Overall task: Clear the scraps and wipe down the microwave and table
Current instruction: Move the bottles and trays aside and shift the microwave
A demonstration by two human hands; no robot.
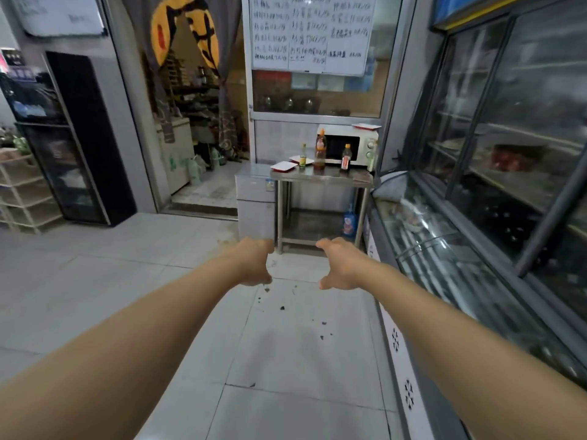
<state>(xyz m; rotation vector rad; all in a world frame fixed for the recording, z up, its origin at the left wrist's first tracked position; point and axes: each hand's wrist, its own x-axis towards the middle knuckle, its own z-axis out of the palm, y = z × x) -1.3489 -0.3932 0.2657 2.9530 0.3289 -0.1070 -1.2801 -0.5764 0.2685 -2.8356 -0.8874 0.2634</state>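
Hands (254, 263) empty, microwave (347, 147) ahead

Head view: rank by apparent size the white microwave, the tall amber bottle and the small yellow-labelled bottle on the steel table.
1. White microwave
2. Tall amber bottle
3. Small yellow-labelled bottle
All stand at similar distance on the steel table.

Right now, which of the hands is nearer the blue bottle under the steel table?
Right. The right hand sits just below and left of the blue bottle; the left hand is farther left.
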